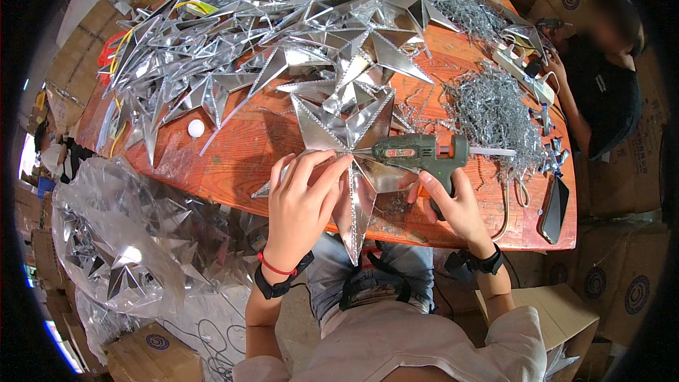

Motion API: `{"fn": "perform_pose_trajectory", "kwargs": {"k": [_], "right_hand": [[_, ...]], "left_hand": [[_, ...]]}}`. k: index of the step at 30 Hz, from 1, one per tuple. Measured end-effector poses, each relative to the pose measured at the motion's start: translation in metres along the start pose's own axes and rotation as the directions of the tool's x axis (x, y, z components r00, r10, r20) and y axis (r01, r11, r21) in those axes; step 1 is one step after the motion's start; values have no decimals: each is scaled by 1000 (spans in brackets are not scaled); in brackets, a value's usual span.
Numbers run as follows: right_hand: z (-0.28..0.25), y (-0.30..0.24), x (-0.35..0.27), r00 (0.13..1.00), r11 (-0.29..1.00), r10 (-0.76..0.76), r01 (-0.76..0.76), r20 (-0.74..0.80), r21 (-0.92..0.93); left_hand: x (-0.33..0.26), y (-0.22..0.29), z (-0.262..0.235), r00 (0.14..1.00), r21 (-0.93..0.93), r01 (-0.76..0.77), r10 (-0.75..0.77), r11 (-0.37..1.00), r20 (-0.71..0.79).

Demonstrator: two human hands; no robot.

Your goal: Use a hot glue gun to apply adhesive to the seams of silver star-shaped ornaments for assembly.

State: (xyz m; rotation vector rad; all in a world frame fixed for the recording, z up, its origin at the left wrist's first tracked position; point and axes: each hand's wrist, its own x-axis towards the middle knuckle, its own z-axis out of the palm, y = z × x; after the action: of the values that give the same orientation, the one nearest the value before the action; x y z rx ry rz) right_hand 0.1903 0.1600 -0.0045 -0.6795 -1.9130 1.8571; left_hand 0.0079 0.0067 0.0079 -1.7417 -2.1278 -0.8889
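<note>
A silver foil star [359, 201] lies in front of me at the table's near edge, its lowest point sticking out over my lap. My left hand [300, 198] grips its left side, with the fingers curled over the middle; the thumb is mostly hidden. In my right hand [456, 205] is a dark green hot glue gun [407, 150], held by its handle with the index finger at the orange trigger. Its nozzle points left and reaches the centre of the star. A translucent glue stick [495, 151] juts from the back of the gun.
Many silver stars [233, 64] are heaped across the reddish wooden table [233, 180]. Right of the gun lie tangled silver tinsel [488, 113], a power strip [520, 71] and a phone [554, 209]. A plastic bag of stars [127, 233] stands lower left. A co-worker [601, 92] sits at the right.
</note>
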Motion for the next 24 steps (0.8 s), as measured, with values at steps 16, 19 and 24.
{"fn": "perform_pose_trajectory", "kwargs": {"k": [16, 19, 24], "right_hand": [[-11, -7, -18, 980, 1000, 11, -8, -201, 17], [-14, -9, -18, 974, 999, -33, 36, -225, 10], [-19, -7, -22, 951, 999, -13, 23, -308, 30]], "left_hand": [[-2, 1, 2, 1000, 20, 17, -17, 1000, -16], [0, 2, 5, 1000, 33, 19, -18, 999, -19], [5, 4, 6, 999, 19, 22, -21, 1000, -26]]}}
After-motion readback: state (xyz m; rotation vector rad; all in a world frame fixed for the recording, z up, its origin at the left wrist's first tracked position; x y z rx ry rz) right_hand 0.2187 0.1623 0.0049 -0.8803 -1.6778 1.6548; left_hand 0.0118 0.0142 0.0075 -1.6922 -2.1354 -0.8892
